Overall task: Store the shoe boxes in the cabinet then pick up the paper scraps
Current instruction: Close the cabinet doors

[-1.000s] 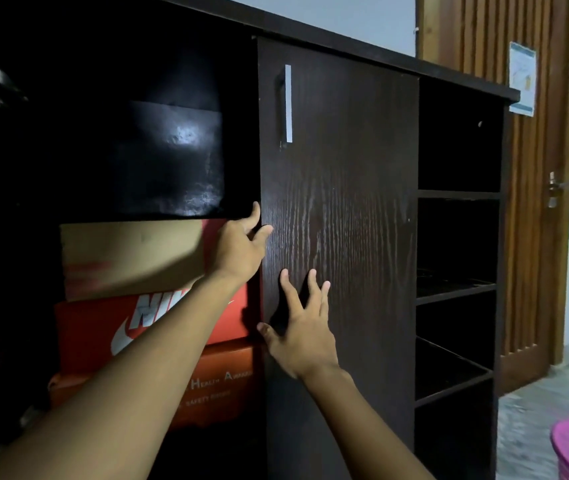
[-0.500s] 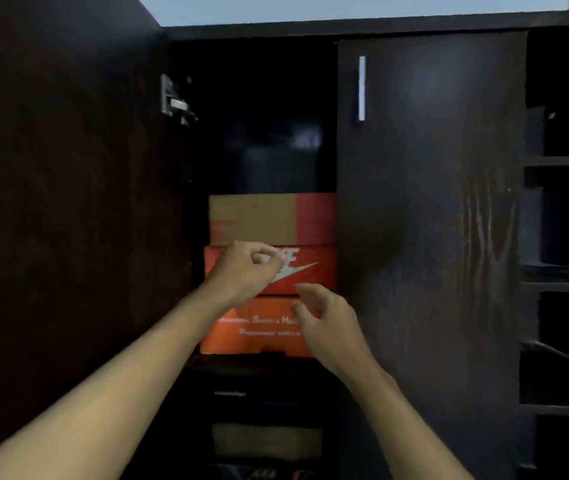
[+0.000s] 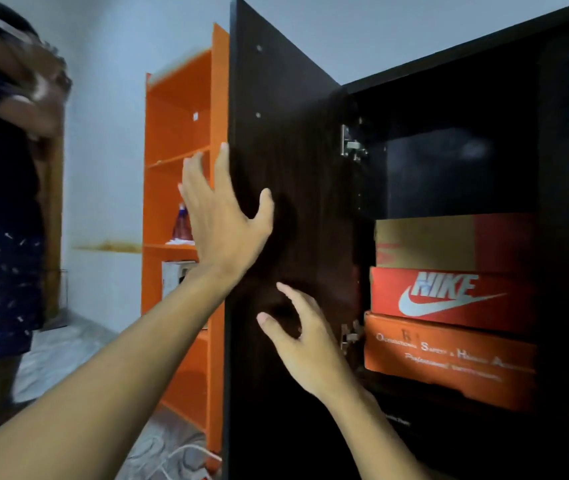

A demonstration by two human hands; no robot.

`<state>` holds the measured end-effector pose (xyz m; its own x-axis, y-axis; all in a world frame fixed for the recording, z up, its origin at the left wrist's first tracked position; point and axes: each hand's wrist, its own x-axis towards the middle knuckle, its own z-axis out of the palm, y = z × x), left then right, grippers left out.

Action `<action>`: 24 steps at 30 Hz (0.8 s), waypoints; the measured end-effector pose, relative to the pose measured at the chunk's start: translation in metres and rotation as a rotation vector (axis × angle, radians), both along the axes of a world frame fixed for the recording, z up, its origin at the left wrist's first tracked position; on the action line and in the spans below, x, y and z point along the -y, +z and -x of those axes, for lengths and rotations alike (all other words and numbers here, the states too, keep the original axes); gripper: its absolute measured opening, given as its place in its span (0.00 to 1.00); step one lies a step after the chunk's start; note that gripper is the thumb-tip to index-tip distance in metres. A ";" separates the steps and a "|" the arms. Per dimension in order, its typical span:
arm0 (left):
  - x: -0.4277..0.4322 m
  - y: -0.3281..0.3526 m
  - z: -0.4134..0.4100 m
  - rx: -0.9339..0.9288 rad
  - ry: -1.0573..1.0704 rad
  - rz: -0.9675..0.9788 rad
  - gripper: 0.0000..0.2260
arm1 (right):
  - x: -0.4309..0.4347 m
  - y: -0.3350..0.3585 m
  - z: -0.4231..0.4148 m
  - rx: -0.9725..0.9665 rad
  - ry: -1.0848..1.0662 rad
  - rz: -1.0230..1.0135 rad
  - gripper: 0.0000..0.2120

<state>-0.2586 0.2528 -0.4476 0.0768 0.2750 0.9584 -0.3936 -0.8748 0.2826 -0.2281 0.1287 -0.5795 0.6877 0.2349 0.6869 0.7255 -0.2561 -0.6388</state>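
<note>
your left hand (image 3: pixel 222 223) spread wide at the door (image 3: pixel 297 150) edge, thumb on its inner face, right hand (image 3: pixel 305 344) loosely curled, empty, near it

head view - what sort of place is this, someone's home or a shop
Most likely a room in a home, a storage corner: a dark wood cabinet with three stacked shoe boxes inside, an orange shelf unit beside it, and plain painted walls.

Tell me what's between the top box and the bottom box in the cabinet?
The red Nike box sits between the tan top box and the orange bottom box, stacked against both. The head view shows it.
</note>
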 end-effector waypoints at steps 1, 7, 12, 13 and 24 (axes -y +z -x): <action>-0.006 0.001 -0.002 -0.078 -0.125 0.084 0.32 | -0.009 0.002 0.003 -0.002 0.027 0.027 0.30; -0.010 0.005 -0.005 -0.132 -0.517 0.227 0.08 | -0.024 0.014 0.022 -0.002 0.033 0.123 0.41; 0.014 0.005 0.008 -0.053 -0.641 0.116 0.19 | -0.004 0.018 0.034 0.083 -0.051 0.088 0.46; 0.023 0.004 0.013 -0.049 -0.668 0.084 0.19 | 0.004 0.018 0.036 0.114 -0.086 0.080 0.45; 0.154 -0.014 -0.023 -0.124 -0.925 -0.221 0.26 | 0.159 -0.004 0.059 0.227 -0.289 -0.133 0.34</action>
<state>-0.2356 0.0992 -0.4621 0.2772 -0.1316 0.9518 -0.9335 -0.2713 0.2344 -0.2868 -0.0299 -0.5833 0.5391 -0.0476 0.8409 0.7627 -0.3958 -0.5114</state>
